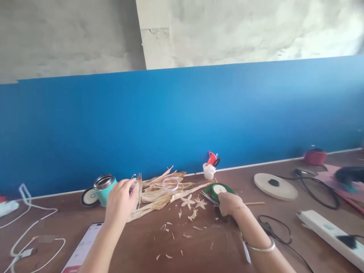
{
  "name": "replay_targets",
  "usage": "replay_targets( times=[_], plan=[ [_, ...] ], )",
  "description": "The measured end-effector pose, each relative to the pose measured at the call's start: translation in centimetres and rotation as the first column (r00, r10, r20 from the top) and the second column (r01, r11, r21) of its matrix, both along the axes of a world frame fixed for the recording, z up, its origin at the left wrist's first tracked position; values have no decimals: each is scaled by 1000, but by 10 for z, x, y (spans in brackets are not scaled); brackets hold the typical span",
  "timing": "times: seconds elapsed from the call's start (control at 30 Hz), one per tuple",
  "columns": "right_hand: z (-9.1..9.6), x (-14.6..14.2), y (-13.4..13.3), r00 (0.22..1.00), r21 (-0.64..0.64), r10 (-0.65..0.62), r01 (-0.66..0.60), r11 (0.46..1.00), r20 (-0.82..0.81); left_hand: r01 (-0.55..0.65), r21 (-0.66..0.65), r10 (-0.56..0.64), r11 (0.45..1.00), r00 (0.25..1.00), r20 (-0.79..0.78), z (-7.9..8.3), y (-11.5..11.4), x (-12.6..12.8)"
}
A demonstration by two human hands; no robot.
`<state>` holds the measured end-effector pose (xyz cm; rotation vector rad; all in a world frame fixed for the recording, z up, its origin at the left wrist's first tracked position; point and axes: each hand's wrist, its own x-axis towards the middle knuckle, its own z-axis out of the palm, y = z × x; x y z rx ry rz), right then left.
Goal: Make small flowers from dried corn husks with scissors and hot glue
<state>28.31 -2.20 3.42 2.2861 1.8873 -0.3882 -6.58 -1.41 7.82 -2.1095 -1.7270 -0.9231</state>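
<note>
My left hand (121,199) is closed on a strip of dried corn husk (139,189), held upright. Behind it a pile of dry husks (162,193) lies on the table, with a roll of clear tape (170,184) on top. My right hand (229,204) reaches down beside a spool of green ribbon (227,188). Its fingers curl over scissors (209,198), whose metal blades and dark handles show only in part. Two star-shaped husk flowers (187,201) lie between the hands, near a crumpled husk piece (192,215).
Husk scraps litter the brown table (159,246). At the left are a teal flask (104,191), a phone (83,246) and white cables (34,208). A white cup of tools (209,171) stands by the blue partition (170,121). Rightward lie a lid (275,186) and a power strip (330,235).
</note>
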Motion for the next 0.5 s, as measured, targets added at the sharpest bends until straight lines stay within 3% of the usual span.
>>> replay_targets(
  times=[0.03, 0.1, 0.17, 0.23, 0.33, 0.5],
  plan=[
    [-3, -3, 1, 1000, -7, -6, 6, 1000, 8, -130, -163, 127, 978, 991, -29, -12, 17, -5],
    [-6, -7, 2, 1000, 3, -8, 8, 1000, 23, -283, -393, 277, 875, 958, -74, -37, 41, -15],
    [-8, -9, 2, 999, 29, -2, 2, 1000, 32, -338, -444, 343, 830, 937, -72, -56, 52, -22],
    [-7, -8, 1, 1000, 49, 3, -4, 999, 30, -368, -480, 385, 796, 920, -67, -65, 54, -24],
    [-2, -4, -4, 1000, 63, 14, -15, 998, 10, -346, -485, 379, 803, 925, -32, -63, 54, -22],
    [13, 11, -12, 999, 101, 30, -26, 995, -38, -266, -398, 320, 878, 945, 75, -39, 47, -24]
  ],
)
